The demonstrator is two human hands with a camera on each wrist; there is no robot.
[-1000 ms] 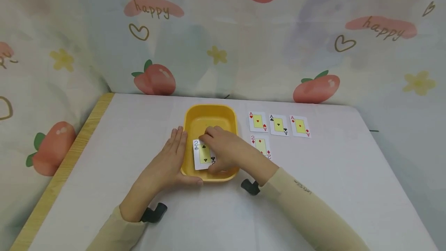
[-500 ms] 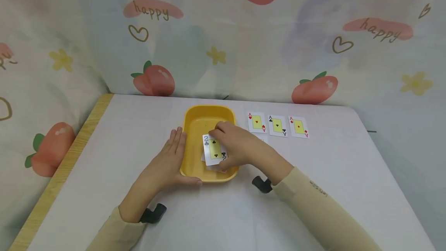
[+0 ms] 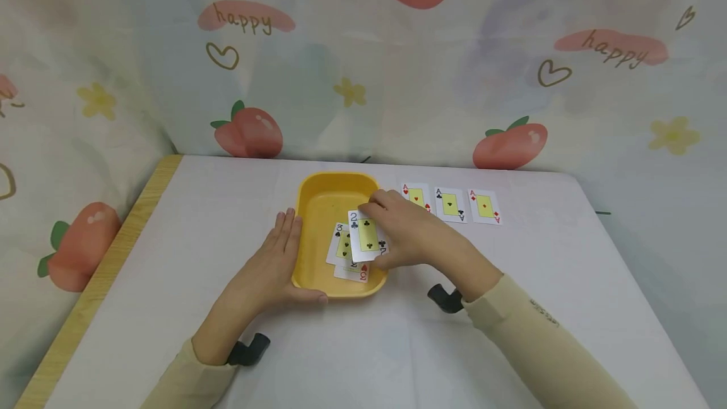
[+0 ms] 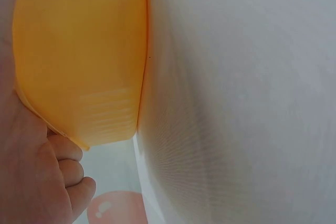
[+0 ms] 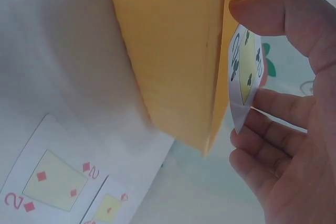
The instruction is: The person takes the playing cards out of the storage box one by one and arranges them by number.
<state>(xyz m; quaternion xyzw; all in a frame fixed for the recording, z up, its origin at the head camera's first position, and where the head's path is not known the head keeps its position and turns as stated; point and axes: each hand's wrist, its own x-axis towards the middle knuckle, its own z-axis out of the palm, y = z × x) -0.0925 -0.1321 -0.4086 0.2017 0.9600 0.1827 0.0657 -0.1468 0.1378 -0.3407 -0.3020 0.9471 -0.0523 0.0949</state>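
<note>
My right hand [image 3: 414,232] pinches a two of clubs [image 3: 366,235] by its edges, over the right side of a yellow plastic tray [image 3: 335,182]. In the right wrist view, the thumb is on one edge of the card and the fingers on the opposite edge. Below it in the tray lie a three of spades [image 3: 335,251] and a partly covered red card [image 3: 349,274], overlapping. My left hand [image 3: 269,270] rests along the tray's left wall with straight fingers, its thumb at the near rim.
Right of the tray, the ace of hearts [image 3: 416,194], ace of clubs [image 3: 450,205] and ace of diamonds [image 3: 484,207] form a row. A two of diamonds [image 5: 58,179] lies beside that row, hidden behind my right hand in the head view. A patterned curtain [image 3: 363,49] hangs behind the table.
My right hand has lifted the two of clubs and carried it rightward, uncovering the cards beneath and now hiding the two of diamonds. The left hand stays on the tray.
</note>
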